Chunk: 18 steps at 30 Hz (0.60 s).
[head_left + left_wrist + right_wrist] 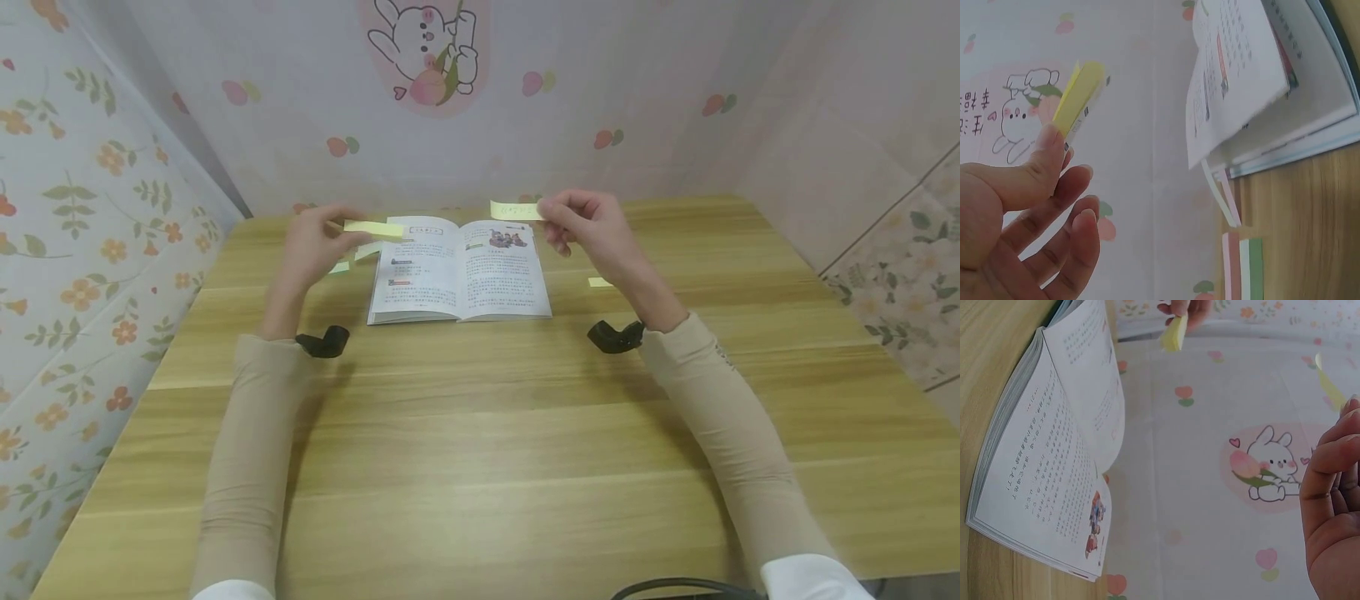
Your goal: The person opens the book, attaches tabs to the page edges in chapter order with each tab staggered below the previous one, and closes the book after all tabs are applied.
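An open book lies flat on the wooden table. My left hand hovers at the book's left edge and pinches a small pad of yellow sticky notes; the left wrist view shows the pad held between thumb and fingers. My right hand is raised over the book's upper right corner and pinches a single yellow sticky strip with writing on it; that strip shows edge-on in the right wrist view.
Loose sticky strips lie on the table left of the book, and one yellow strip lies to its right. Pink and green strips lie by the book's edge. Patterned walls close in the table at the back and sides.
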Available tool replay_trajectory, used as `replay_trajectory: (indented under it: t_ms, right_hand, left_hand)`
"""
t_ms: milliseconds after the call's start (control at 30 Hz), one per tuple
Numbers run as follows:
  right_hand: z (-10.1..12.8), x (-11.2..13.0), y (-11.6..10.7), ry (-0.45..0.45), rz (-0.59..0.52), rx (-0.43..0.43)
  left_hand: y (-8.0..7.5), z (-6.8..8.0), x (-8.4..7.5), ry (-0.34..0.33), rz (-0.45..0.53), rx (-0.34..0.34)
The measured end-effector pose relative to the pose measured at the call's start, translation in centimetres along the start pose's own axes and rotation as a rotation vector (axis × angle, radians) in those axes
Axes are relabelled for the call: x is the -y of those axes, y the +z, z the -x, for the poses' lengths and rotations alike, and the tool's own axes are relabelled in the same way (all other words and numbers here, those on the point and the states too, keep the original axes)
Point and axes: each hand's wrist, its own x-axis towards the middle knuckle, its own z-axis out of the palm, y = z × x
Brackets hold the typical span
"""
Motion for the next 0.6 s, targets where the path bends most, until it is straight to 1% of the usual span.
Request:
replay_trajectory:
  t_ms: [100,200,333,467,600]
  right_hand:
    - [0.0,0.0,0.0,-0.002,0.001,-0.001]
    - [0.0,0.0,0.0,-0.004,-0.002,0.000]
    - [0.0,0.0,0.0,-0.003,-0.009,0.003]
    - [0.0,0.0,0.0,-0.003,-0.013,0.007]
    - [-0.1,0.0,0.0,-0.004,0.001,0.010]
  left_hand:
    - [-0.4,0.1,0.6,-0.017,0.008,-0.021]
    - [-0.8,0.2,1.1,-0.044,0.013,-0.020]
    - [-1.1,0.2,1.9,-0.053,-0.008,-0.019]
    - [-1.3,0.3,2.7,-0.071,-0.014,-0.010]
    - [-1.7,0.8,3.5,-0.100,-0.012,0.014]
